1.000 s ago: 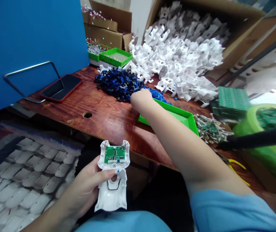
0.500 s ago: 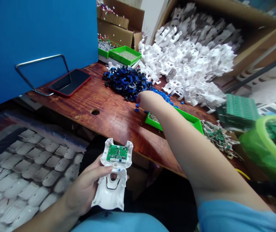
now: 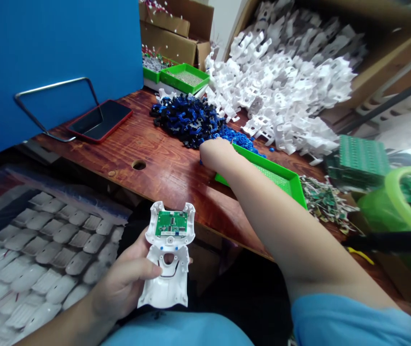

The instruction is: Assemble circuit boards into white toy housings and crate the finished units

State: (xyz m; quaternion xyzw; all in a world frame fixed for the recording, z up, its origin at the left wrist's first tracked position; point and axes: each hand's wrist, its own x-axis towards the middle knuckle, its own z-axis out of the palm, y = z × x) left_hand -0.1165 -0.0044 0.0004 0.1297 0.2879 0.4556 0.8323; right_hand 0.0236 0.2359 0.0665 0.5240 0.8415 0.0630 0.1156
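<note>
In my left hand (image 3: 133, 269) is a white plastic housing (image 3: 165, 290), its thumb resting on the inner face of the lower part. A green circuit board (image 3: 172, 224) sits in the upper part, and two small blue dots show near the joint. My right hand (image 3: 217, 153) reaches over the table, closed with fingers curled downward, beside a heap of small blue rings (image 3: 239, 138) and the near-left end of a green tray (image 3: 284, 183). The back of the hand hides its fingertips and anything in them.
Black and blue parts (image 3: 187, 117) are heaped behind my right hand, with white plastic shells (image 3: 280, 91) beyond. A phone (image 3: 100, 121) lies at left by a metal wire stand (image 3: 56, 86). Circuit board panels (image 3: 364, 156) and a green basket (image 3: 392, 197) stand at right. White covers (image 3: 57, 240) lie lower left.
My left thumb has slid down the housing, uncovering a second blue dot near the joint. My right hand has shifted slightly left, and the blue rings by its fingertips are now mostly hidden.
</note>
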